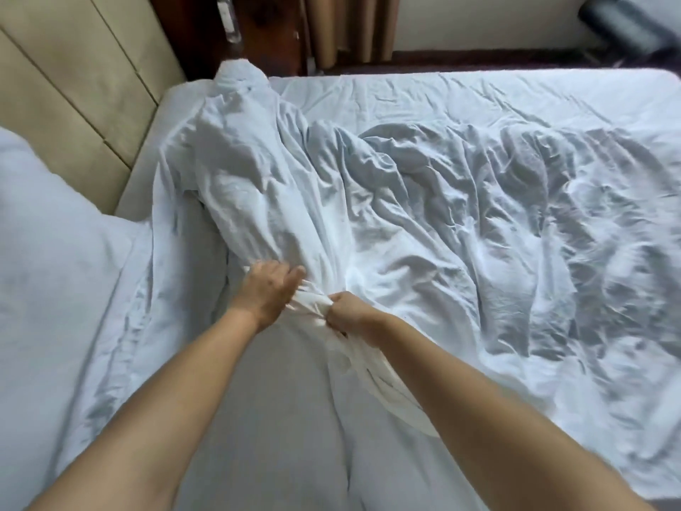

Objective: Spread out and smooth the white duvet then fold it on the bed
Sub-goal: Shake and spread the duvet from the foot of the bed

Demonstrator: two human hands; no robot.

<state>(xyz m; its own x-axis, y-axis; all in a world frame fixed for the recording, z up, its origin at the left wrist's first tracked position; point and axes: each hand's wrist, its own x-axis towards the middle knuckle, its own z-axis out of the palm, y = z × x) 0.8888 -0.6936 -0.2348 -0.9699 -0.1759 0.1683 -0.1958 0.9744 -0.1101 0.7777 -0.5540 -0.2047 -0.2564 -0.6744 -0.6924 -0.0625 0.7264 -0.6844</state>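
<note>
Duvet (423,223) lies rumpled across the bed (516,86), bunched into a long ridge that runs from the far left corner, near the headboard (73,79), down toward the person, while its right part spreads in loose wrinkles over most of the mattress. 2 bare forearms reach in from the bottom edge and meet near the middle of the view. The right hand (348,313) has its fingers curled tight around a gathered rope of the fabric, which trails back under the right forearm toward the near edge. The left hand (267,289) sits just beside it, touching the same gathered cloth; its fingers are bent over the folds with the knuckles up, but motion blur hides whether they truly clasp the fabric, so I cannot tell its grip. A pillow (40,215) rests at the left, against the headboard and touching the sheet beside the ridge. Beyond the bed stand a dark wooden panel (265,27) and tan curtains (350,27), with a dark, blurred object (626,27) in the far right corner.
</note>
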